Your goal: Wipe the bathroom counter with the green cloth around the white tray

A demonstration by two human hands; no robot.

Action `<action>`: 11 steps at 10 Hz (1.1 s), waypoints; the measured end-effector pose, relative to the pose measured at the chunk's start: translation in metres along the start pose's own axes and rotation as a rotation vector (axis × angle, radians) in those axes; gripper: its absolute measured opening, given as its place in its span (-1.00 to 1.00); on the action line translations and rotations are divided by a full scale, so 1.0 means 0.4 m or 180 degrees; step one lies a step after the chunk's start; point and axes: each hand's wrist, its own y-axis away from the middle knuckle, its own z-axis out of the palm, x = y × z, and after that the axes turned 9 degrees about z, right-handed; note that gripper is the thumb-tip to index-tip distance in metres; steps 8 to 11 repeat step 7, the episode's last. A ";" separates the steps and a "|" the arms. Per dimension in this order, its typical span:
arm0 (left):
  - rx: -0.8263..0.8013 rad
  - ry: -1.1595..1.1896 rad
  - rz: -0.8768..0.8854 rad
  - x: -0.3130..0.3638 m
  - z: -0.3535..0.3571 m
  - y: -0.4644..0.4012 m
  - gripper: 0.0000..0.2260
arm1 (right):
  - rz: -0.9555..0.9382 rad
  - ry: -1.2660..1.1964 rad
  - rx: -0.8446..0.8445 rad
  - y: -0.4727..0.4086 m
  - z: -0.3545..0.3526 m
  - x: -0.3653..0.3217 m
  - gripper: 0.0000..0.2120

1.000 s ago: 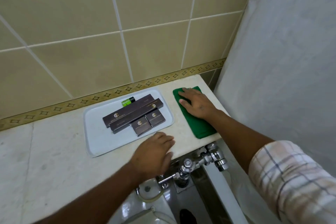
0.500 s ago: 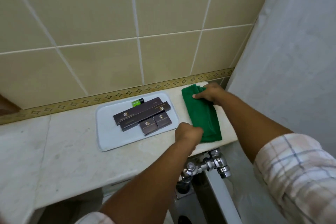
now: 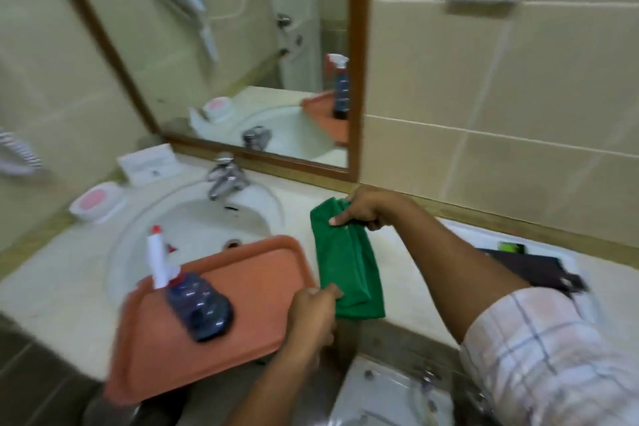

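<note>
The green cloth [image 3: 347,266] is folded into a long strip over the pale marble counter [image 3: 408,294], between the sink and the white tray. My right hand [image 3: 366,211] pinches its far end near the wall. My left hand [image 3: 313,313] pinches its near end by the counter's front edge. The white tray [image 3: 574,259] lies at the right, mostly hidden behind my right forearm, with dark boxes [image 3: 529,270] and a small green item [image 3: 511,247] on it. The view is motion-blurred.
An orange tray [image 3: 242,304] with a lying spray bottle [image 3: 186,294] overhangs the sink basin [image 3: 193,228] at the left. A chrome tap [image 3: 224,176], a pink soap dish [image 3: 95,201], a white card [image 3: 148,162] and a framed mirror [image 3: 242,45] stand behind.
The view has swung left, bringing the sink and orange tray into sight. Both hands have carried the cloth from right of the white tray to its left, between tray and sink.
</note>
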 end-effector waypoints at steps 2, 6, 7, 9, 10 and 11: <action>0.0640 -0.0057 -0.0444 -0.051 -0.246 -0.063 -0.86 | -0.0155 0.0400 0.0019 -0.130 0.295 -0.189 -0.48; -0.0073 -0.3826 -0.0446 -0.029 -0.232 -0.132 -0.55 | -0.0262 0.0150 0.0872 -0.099 0.252 -0.057 -0.60; -0.0385 -0.4487 -0.0090 0.053 -0.127 -0.129 -0.46 | -0.0272 0.0100 0.1432 -0.004 0.123 0.034 -0.60; -0.0385 -0.4487 -0.0090 0.053 -0.127 -0.129 -0.46 | -0.0272 0.0100 0.1432 -0.004 0.123 0.034 -0.60; -0.0385 -0.4487 -0.0090 0.053 -0.127 -0.129 -0.46 | -0.0272 0.0100 0.1432 -0.004 0.123 0.034 -0.60; -0.0385 -0.4487 -0.0090 0.053 -0.127 -0.129 -0.46 | -0.0272 0.0100 0.1432 -0.004 0.123 0.034 -0.60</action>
